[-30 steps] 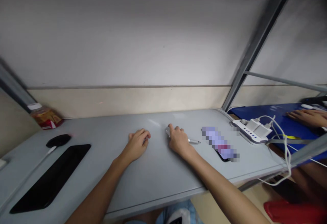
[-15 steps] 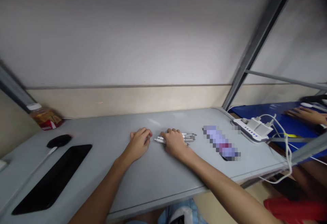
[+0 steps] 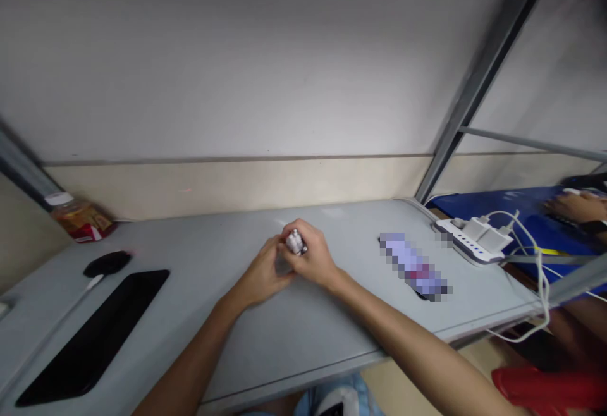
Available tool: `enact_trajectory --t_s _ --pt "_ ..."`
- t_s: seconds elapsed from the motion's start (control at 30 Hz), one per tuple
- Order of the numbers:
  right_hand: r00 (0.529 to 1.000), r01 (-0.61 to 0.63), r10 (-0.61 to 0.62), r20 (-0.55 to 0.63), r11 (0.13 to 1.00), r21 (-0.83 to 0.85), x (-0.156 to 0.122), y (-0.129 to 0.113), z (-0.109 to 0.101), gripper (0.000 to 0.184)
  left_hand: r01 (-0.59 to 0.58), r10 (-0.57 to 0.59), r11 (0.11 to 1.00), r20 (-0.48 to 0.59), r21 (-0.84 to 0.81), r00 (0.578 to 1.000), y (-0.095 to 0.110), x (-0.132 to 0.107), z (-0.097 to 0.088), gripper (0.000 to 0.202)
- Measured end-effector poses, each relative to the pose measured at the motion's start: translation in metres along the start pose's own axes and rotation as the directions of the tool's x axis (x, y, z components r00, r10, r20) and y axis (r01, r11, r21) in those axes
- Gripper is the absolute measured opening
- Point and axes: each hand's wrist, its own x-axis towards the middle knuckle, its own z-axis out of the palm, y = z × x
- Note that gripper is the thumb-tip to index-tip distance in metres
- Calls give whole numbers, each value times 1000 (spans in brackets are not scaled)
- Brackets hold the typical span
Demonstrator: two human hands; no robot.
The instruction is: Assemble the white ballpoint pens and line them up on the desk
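The grey desk (image 3: 289,334) spreads beneath both hands. The right hand (image 3: 315,253) is closed around a bundle of pens (image 3: 296,243), their ends facing up between its fingers; the left hand (image 3: 262,274) curls close beside it, though whether it grips too I cannot tell. Uneven finger pressure could let one slip out. The visible ends look whitish, tightly clustered.

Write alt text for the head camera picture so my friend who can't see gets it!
A right hand grips a bunch of pens, the left hand close against it, at a grey desk. Toward the right are a phone and a power strip; toward the left, a flat black thing and a bottle.
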Motion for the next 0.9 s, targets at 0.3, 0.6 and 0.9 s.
enact_trajectory --t_s 0.3,0.6,0.9 --pt "984 -165 178 -7 924 344 15 -6 1 24 141 -132 913 50 -384 990 25 5 14 50" --pt "982 -184 188 36 878 442 14 6 4 45 221 -222 886 46 -407 974 12 4 21 54" --pt "976 -206 211 59 792 575 4 12 6 67 237 -223 892 80 -385 971 17 7 23 50"
